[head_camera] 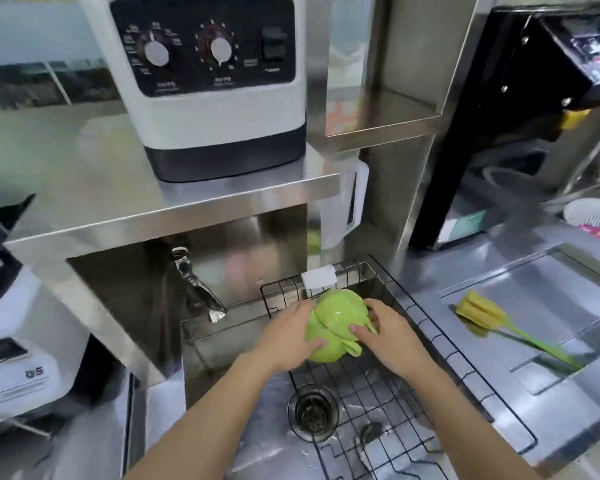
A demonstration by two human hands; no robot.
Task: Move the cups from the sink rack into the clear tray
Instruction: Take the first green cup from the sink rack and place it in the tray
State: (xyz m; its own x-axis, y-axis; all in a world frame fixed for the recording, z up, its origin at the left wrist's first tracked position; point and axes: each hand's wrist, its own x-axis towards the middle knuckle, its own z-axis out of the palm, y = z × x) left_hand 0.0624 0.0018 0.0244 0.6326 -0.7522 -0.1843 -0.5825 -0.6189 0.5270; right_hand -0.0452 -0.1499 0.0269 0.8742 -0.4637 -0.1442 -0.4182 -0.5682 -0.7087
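Light green cups (336,315), stacked or nested together with handles showing, are held above the black wire sink rack (413,386). My left hand (288,337) grips the stack from the left and below. My right hand (385,336) presses on it from the right, fingers over the rims. How many cups are in the stack is unclear. The rack sits in the steel sink (243,403), with the drain (311,408) beneath it. No clear tray is in view.
A faucet (196,287) juts out left of the rack. A white sponge (319,277) hangs on the rack's back edge. A yellow brush with a green handle (492,318) lies on the right counter. A white appliance (208,88) stands on the steel shelf above.
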